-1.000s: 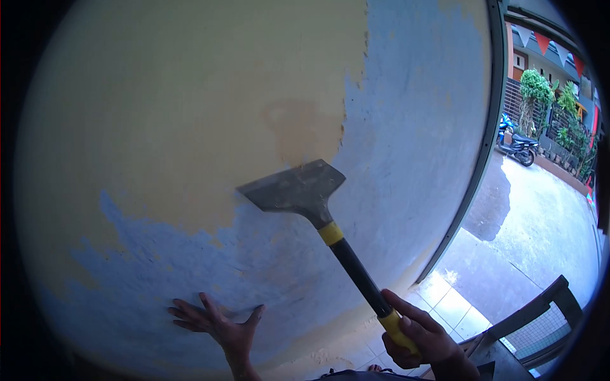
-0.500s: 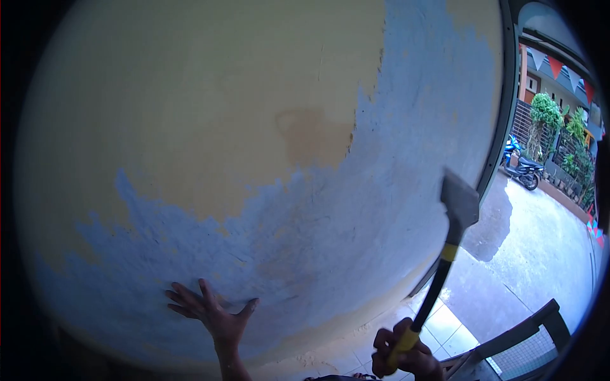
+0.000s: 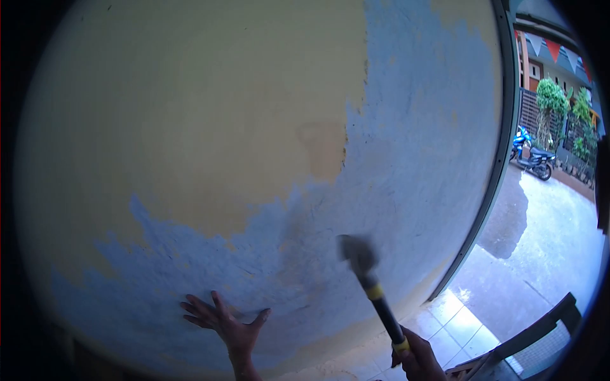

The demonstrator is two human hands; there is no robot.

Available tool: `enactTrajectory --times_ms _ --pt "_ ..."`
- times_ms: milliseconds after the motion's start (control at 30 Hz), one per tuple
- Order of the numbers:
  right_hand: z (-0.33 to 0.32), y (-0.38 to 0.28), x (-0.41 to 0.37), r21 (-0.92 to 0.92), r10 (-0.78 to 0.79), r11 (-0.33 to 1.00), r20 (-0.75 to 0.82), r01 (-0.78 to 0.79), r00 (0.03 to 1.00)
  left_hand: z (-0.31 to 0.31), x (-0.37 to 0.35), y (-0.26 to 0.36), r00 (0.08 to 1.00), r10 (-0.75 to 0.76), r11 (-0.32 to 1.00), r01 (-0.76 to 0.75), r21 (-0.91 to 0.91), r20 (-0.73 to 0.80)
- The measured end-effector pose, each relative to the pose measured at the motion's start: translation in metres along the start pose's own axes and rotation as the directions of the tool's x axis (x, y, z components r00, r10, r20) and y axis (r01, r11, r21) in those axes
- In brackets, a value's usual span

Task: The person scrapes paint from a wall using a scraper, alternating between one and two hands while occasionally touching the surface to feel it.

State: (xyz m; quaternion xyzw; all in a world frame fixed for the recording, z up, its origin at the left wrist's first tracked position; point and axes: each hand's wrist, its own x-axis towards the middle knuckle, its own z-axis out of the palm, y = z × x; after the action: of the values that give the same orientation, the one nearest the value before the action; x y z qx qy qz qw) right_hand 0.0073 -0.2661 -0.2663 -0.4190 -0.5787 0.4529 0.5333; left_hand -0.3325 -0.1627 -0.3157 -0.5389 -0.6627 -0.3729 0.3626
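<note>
A wall (image 3: 210, 127) fills most of the head view, its yellow paint ending in a ragged edge above a bare bluish-grey area. My left hand (image 3: 232, 327) rests on that bare part at the lower left, fingers spread apart. In my right hand (image 3: 416, 355), low and right of centre, is a long-handled scraper (image 3: 386, 314) with a black and yellow handle. Its grey blade, blurred by motion, points up and left in front of the bare area.
A dark frame (image 3: 506, 127) borders the wall on the right. Beyond it are a paved yard (image 3: 553, 228), a parked motorbike (image 3: 535, 159) and plants (image 3: 551, 95). White tiles (image 3: 464, 320) and a dark chair-like frame (image 3: 540, 340) lie at the lower right.
The scraper has swung left from near the wall's right edge to in front of the bare area. My left hand stays spread on the wall; the view has shifted slightly.
</note>
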Motion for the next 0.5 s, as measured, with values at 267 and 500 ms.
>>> enactTrajectory --times_ms 267,500 --pt "0.002 0.029 0.013 0.369 -0.032 0.925 0.323 -0.095 0.946 0.003 -0.002 -0.004 0.999 0.025 0.999 -0.024 0.038 -0.02" --pt "0.015 0.022 0.033 0.253 0.006 0.958 0.458 -0.137 0.889 0.004 -0.004 -0.009 1.0 0.002 0.999 -0.003 0.052 0.012"
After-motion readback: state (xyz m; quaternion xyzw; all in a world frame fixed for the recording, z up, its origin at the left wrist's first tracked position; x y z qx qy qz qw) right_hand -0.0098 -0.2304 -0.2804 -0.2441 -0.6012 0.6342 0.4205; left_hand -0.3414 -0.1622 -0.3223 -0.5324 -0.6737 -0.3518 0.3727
